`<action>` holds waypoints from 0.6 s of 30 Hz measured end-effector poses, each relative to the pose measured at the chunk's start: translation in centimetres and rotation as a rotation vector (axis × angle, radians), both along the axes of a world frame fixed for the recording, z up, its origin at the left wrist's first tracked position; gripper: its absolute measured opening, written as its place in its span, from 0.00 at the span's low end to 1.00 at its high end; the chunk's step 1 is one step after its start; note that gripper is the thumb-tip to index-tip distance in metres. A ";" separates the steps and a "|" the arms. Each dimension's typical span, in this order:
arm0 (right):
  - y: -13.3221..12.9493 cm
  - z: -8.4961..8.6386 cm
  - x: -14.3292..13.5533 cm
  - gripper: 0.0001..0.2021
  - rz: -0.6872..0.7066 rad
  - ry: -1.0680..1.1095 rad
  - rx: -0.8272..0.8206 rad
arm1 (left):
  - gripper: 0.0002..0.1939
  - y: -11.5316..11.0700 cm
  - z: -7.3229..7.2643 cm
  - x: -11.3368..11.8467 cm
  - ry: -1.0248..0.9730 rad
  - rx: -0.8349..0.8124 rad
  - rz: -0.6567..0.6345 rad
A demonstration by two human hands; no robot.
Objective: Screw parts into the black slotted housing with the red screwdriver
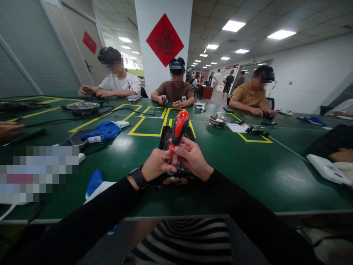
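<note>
A screwdriver [181, 126] with a red and black handle stands nearly upright in front of me, handle end up. My left hand [156, 164] pinches it low, around the shaft just under the red collar. Fingers of my right hand [195, 159] close on it from the other side, near the collar. The tip of the shaft is hidden behind my fingers. Beneath both hands lies a black open case [165, 133] with dark and clear parts inside, largely covered by my hands. A brownish-yellow part [175, 181] shows at its near end.
Blue-and-white gloves [103, 130] lie to the left, with another glove [95, 184] by my left forearm. Metal bowls [219, 119] and black parts [257, 130] sit farther off on the green table [248, 176], marked with yellow tape. Several people work around it.
</note>
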State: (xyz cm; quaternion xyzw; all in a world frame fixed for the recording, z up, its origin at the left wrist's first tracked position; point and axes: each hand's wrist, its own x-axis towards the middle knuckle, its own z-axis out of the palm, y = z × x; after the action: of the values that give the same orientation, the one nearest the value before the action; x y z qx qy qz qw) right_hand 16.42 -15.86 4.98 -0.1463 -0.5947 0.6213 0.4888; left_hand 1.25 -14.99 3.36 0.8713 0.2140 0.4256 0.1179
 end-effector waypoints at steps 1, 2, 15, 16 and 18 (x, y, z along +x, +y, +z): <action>0.1 0.0 0.0 0.17 0.000 0.010 -0.001 | 0.29 0.0 0.0 0.0 0.001 -0.007 -0.001; 0.1 -0.1 -0.1 0.18 0.002 0.021 -0.004 | 0.28 0.0 0.0 0.0 0.004 -0.013 -0.002; -0.1 0.3 0.2 0.15 0.048 0.021 -0.063 | 0.28 0.1 -0.4 -0.1 0.019 0.042 0.065; -0.1 0.2 0.1 0.16 0.043 0.019 -0.052 | 0.28 0.1 -0.3 -0.1 0.020 0.045 0.067; 0.0 0.1 0.1 0.16 0.041 0.025 -0.029 | 0.28 0.0 -0.2 -0.1 0.020 0.038 0.064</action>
State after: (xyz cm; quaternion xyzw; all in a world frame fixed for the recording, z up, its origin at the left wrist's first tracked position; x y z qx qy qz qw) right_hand 16.52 -15.86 5.10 -0.1332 -0.5824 0.6415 0.4813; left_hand 1.16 -14.99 3.13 0.8704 0.2350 0.4241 0.0855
